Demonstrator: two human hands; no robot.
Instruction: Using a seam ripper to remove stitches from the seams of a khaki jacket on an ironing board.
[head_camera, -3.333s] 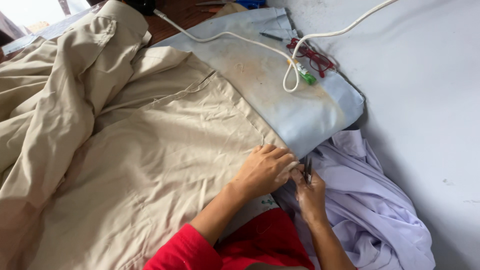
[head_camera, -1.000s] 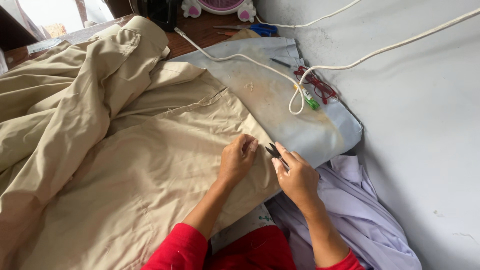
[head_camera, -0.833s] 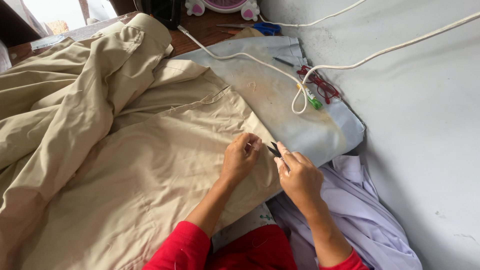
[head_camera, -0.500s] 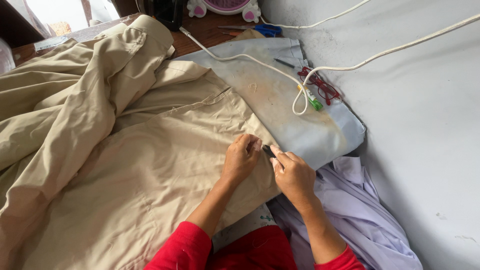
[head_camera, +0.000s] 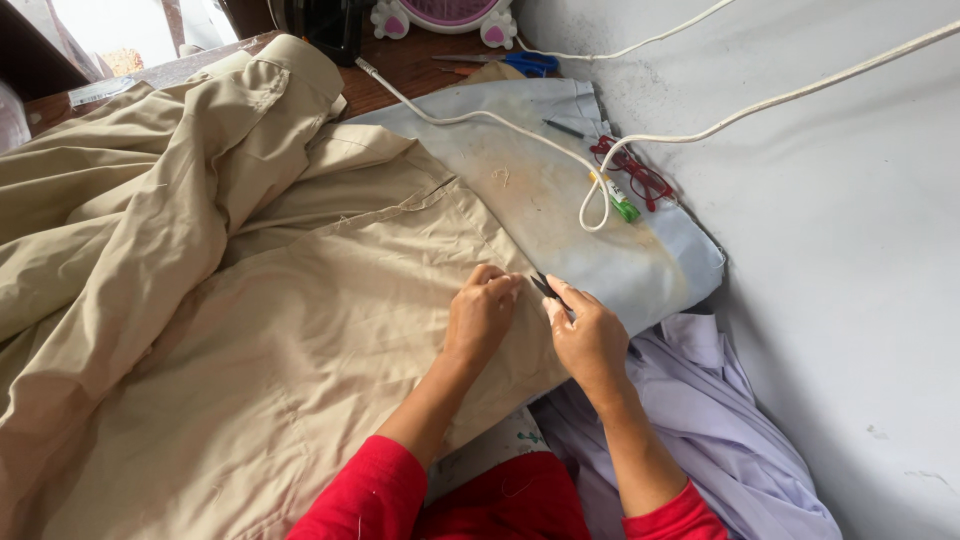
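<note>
Khaki cotton, a large garment (head_camera: 250, 330), lies spread across the padded work surface (head_camera: 600, 240) and covers most of it. My left hand (head_camera: 482, 315) rests curled on the cloth, fingertips pinching at the garment's right edge. My right hand (head_camera: 590, 335) sits just beside it, the two hands close but not touching, and is closed around a small dark tool (head_camera: 545, 288) whose tip points at the fabric between the hands. It looks like a thread snip, though its blades are too small to confirm.

Procedure for the step in hand, as I judge it:
1. Keep the edge taut with the left fingertips so the cloth lies flat under the tip.
2. Bring only the tip to the stitch or loose thread; keep the blade clear of the weave.
3. Hold the right wrist low and steady against the surface.

Containers: no box, tray or basket is visible here. Loose items lie directly on the pale blue pad: red-framed spectacles (head_camera: 635, 170), a small green object (head_camera: 625, 210) and a white cable (head_camera: 500, 120) looping across. A lilac garment (head_camera: 700, 420) is bunched beside the right forearm, against the grey wall (head_camera: 850, 250). Blue-handled scissors (head_camera: 525, 62) rest on the wooden table (head_camera: 400, 60) beyond.
</note>
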